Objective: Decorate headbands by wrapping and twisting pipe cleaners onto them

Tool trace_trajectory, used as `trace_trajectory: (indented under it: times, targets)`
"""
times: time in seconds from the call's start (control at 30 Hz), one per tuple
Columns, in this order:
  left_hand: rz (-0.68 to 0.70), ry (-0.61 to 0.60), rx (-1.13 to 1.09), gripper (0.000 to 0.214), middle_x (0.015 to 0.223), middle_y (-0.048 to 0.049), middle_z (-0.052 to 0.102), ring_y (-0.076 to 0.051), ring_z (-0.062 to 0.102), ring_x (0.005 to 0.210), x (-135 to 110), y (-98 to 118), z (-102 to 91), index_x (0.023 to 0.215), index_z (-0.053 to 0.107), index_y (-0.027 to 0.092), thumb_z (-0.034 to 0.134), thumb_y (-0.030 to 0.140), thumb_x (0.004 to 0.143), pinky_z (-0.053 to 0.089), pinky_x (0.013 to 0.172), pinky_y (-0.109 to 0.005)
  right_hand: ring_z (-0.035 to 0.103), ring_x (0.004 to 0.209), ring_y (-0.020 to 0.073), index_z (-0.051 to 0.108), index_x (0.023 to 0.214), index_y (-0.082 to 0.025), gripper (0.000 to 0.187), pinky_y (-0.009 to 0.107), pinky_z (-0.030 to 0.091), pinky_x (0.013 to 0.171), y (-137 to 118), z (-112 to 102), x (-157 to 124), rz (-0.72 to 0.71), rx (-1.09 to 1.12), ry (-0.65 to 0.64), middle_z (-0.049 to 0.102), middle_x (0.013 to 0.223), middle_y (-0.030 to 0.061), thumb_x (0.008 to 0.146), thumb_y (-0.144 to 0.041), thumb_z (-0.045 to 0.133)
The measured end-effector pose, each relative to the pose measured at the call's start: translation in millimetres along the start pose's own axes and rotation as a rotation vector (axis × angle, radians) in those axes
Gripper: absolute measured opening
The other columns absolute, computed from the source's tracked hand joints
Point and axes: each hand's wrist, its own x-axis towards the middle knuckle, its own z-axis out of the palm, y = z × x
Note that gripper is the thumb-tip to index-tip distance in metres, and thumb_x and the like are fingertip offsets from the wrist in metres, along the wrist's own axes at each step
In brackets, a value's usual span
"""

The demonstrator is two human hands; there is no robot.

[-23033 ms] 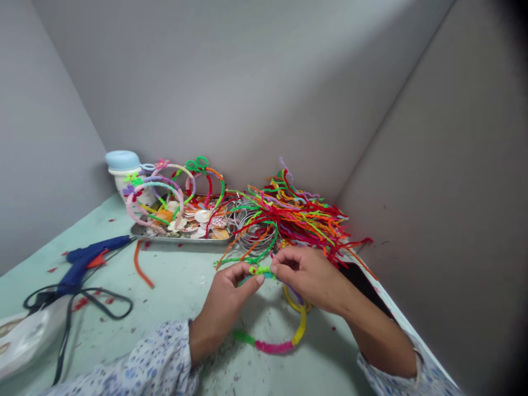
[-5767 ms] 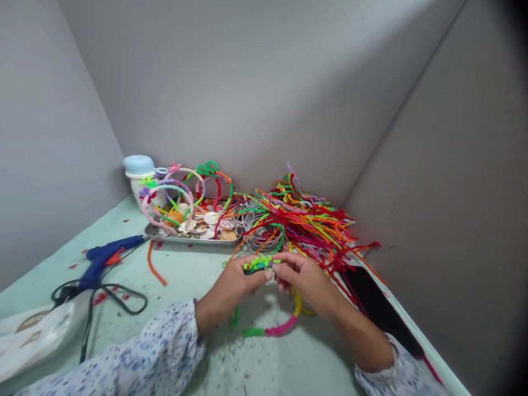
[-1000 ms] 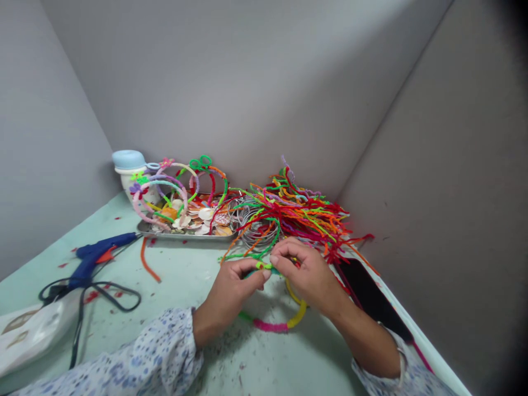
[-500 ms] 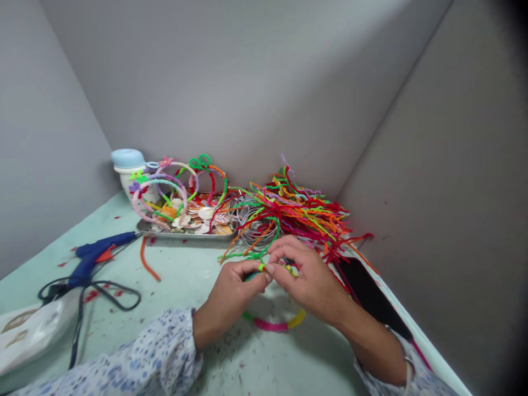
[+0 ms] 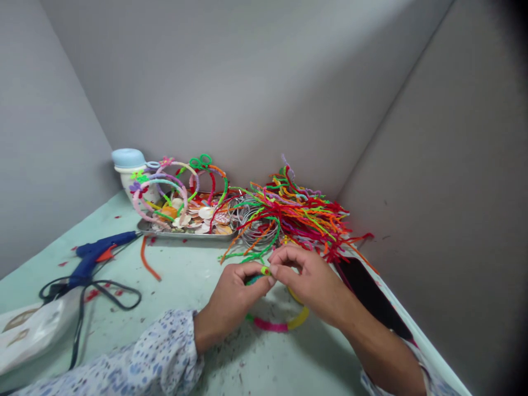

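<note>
Above the bench (image 5: 322, 363), clasps band (image 5: 270, 325) in closed left fingers (image 5: 249, 268), seemingly to steady trim (image 5: 264, 270) pinched in right fingers (image 5: 285, 275).

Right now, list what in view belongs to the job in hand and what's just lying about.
Likely part of the job:
multicoloured hoop being held
pile of fuzzy stems
silver rings
similar hoops at the back

Seemingly just lying about:
black phone-like slab
blue-lidded container
white packet
glue gun, unheld, though possibly for the job
</note>
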Motion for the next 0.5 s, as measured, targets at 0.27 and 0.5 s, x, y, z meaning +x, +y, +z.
trace_trajectory:
  times: [0.27,0.5]
  targets:
    - [0.027,-0.013,0.036,0.019,0.061,0.0023,0.049,-0.011,0.040,0.062,0.2,2.4,1.7,0.066,0.065,0.013,0.057,0.024,0.080,0.032,0.058,-0.021,0.055,0.081,0.0181,0.054,0.066,-0.020,0.012,0.031,0.040,0.075,-4.2,1.8,-5.6,-0.101,-0.202,0.109,0.060,0.082,0.0022,0.076,-0.013,0.054]
    - [0.046,-0.034,0.061,0.020,0.059,0.0033,0.048,-0.010,0.040,0.059,-2.4,5.7,3.7,0.062,0.061,0.015,0.056,0.022,0.081,0.033,0.058,-0.021,0.056,0.080,0.0177,0.052,0.061,-0.020,0.016,0.029,0.041,0.073,-6.8,0.8,-3.9,-0.048,-0.133,0.058,0.060,0.078,0.0015,0.075,-0.012,0.051]
